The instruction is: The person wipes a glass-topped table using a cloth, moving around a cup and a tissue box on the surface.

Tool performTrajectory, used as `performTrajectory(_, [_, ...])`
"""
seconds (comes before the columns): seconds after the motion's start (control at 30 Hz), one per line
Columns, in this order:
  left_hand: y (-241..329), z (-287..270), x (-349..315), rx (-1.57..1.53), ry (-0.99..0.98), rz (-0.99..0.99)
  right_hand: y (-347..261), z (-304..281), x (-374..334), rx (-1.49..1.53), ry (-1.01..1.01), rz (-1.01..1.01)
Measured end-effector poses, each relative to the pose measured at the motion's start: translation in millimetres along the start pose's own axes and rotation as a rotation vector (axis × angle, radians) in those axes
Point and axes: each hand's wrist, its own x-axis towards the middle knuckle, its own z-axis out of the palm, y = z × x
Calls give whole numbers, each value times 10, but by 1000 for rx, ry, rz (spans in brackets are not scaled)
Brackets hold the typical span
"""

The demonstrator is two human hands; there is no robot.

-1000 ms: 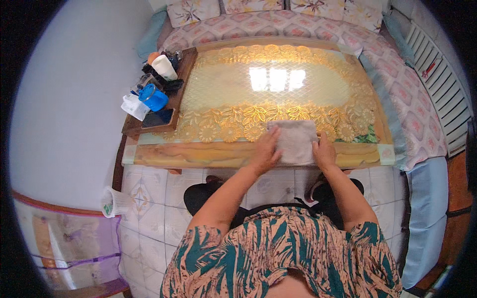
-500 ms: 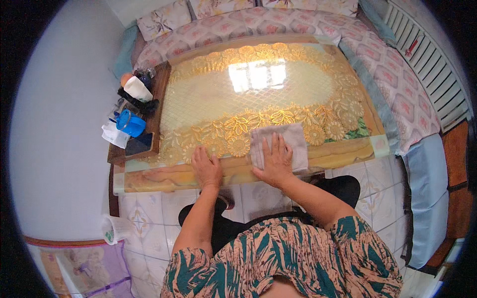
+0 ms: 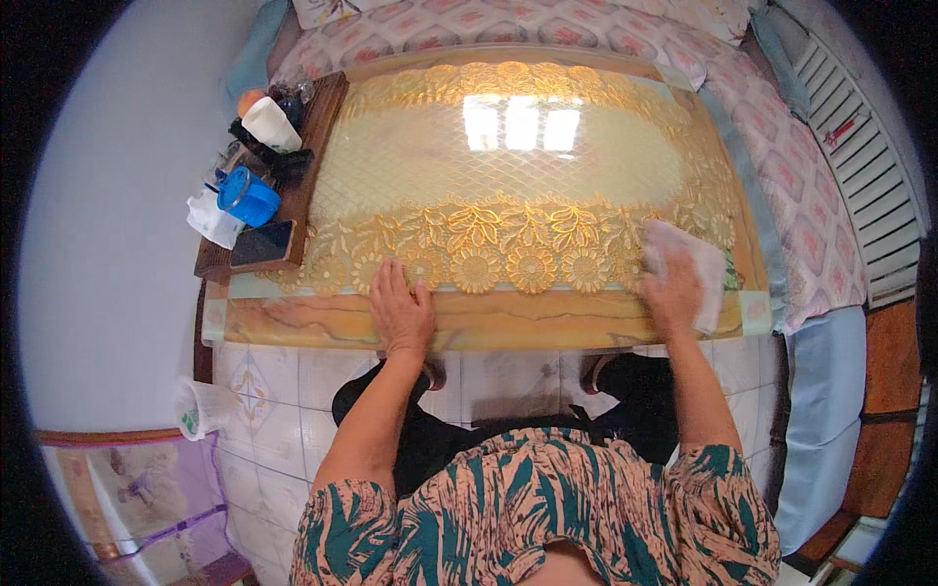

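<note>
A pale folded cleaning cloth [image 3: 711,278] lies on the right front part of the table [image 3: 547,324]. My right hand [image 3: 674,288] presses on it from above; hand and cloth are slightly blurred by motion. Resting flat near the table's front edge, left of the middle, my left hand [image 3: 402,311] is open and holds nothing. Under both hands runs a clear, shiny cover over a gold lace-patterned tablecloth [image 3: 479,230] with flowers along its border.
A wooden tray [image 3: 318,166] at the table's left end carries a blue cup [image 3: 248,197], a white cup [image 3: 271,124], tissues [image 3: 213,219] and a dark phone [image 3: 264,244]. A patterned sofa [image 3: 782,186] borders the far and right sides. A white bin [image 3: 203,408] stands lower left.
My right hand has slid the cloth rightward along the table's front part. My left hand stays near the same place on the table. The view has shifted a little.
</note>
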Motion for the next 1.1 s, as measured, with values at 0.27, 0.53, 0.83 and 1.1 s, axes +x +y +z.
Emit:
performTrajectory(0.27, [187, -48, 23, -6, -45, 0, 71, 384, -81, 87, 190, -71])
performTrajectory(0.53, [70, 68, 12, -196, -45, -39, -2572, 98, -275, 467, -164, -733])
performTrajectory(0.83, [10, 5, -21, -117, -91, -28, -1235, 257, 574, 318, -10, -351])
performTrajectory(1.1, [-18, 103, -25, -71, -29, 9, 1079, -65, 83, -125, 115, 376])
